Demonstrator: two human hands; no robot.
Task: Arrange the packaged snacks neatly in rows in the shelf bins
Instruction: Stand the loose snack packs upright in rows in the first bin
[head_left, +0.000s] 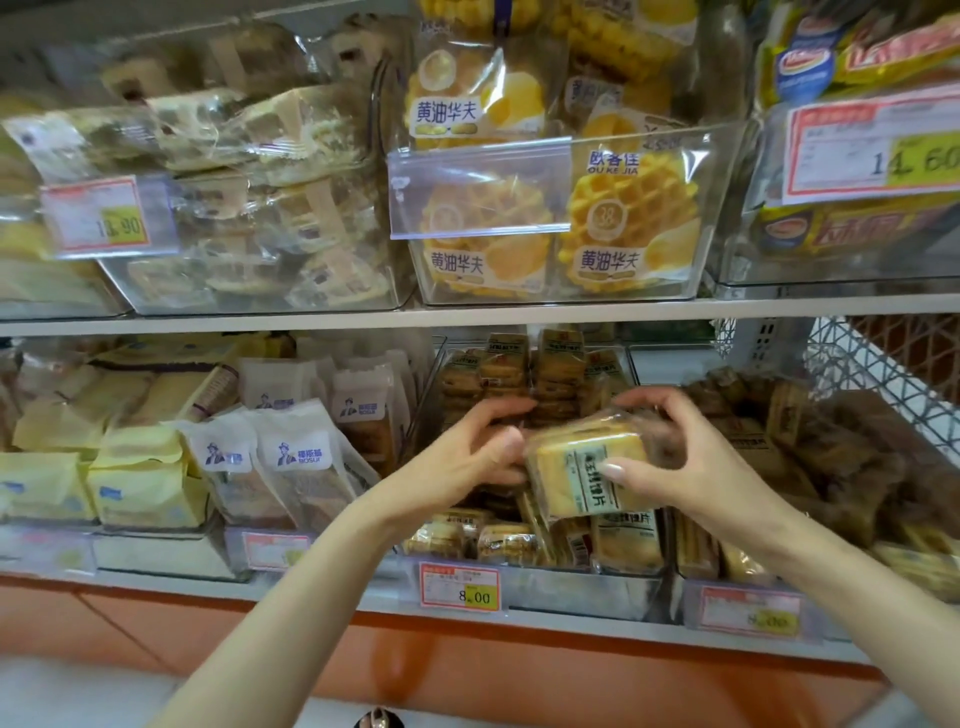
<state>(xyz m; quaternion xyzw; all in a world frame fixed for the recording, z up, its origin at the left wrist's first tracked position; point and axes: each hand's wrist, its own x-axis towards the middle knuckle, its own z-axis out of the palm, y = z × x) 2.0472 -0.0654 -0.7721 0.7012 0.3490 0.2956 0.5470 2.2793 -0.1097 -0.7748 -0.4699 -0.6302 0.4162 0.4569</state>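
A clear-wrapped pack of golden toast slices (582, 470) with a green label is held above the middle bin (576, 590) of the lower shelf. My right hand (670, 452) grips its right side and top, thumb across the front. My left hand (467, 447) holds its left edge, fingers curled behind. Below and behind the pack, several packs of the same snack (628, 540) stand in the bin, some upright at the back (558, 364), some leaning at the front.
White-labelled bread packs (298, 462) and yellow packs (140, 483) fill the bins to the left. A bin of brown snack packs (810, 452) sits to the right. Waffle packs (631, 228) fill the clear bin on the upper shelf. Price tags (460, 584) line the shelf edge.
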